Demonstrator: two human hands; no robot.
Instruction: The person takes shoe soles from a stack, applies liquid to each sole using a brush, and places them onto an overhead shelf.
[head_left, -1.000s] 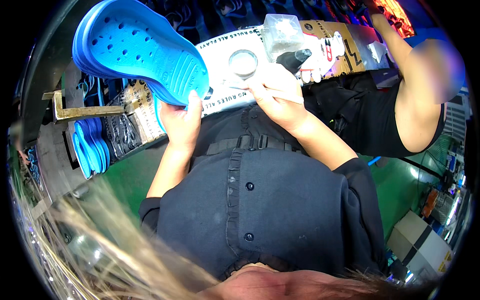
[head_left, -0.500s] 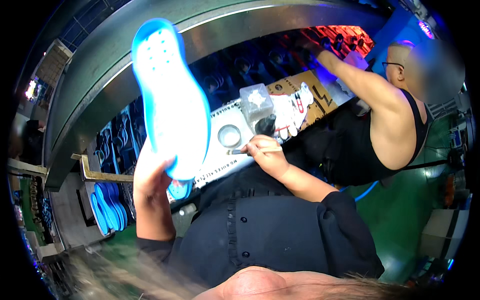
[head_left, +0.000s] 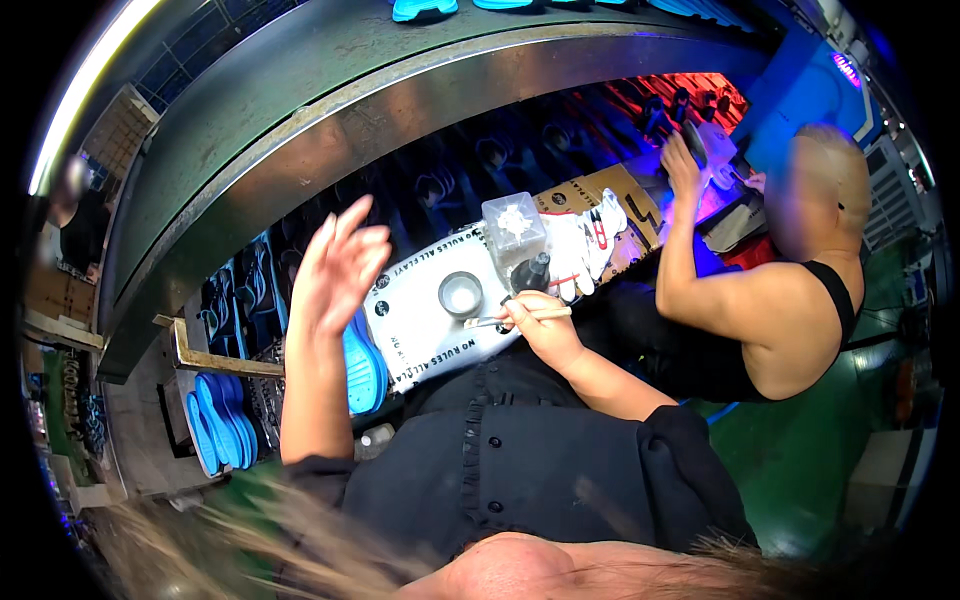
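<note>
My left hand [head_left: 342, 268] is raised with fingers apart and nothing in it, in front of the metal edge of the raised bench. My right hand [head_left: 545, 328] pinches a small brush [head_left: 483, 322] by its pale handle. The brush tip is beside a small round cup [head_left: 461, 296] of whitish content. That cup stands on a white printed sheet [head_left: 415, 315]. A blue shoe sole [head_left: 364, 372] lies at the sheet's left edge, below my left hand. A dark bottle [head_left: 531, 272] stands just beyond my right hand.
Past the cup are a clear plastic box [head_left: 513, 225], white gloves [head_left: 580, 245] and cardboard [head_left: 625, 195]. The raised bench [head_left: 330, 85] arches across the far side, with blue soles [head_left: 425, 9] on it. More soles [head_left: 220, 420] stand lower left. A co-worker [head_left: 770, 310] sits at right.
The large blue sole has left my left hand, which is now open. Blue soles show on the raised bench. The brush stays in my right hand. The co-worker's arm has drawn back.
</note>
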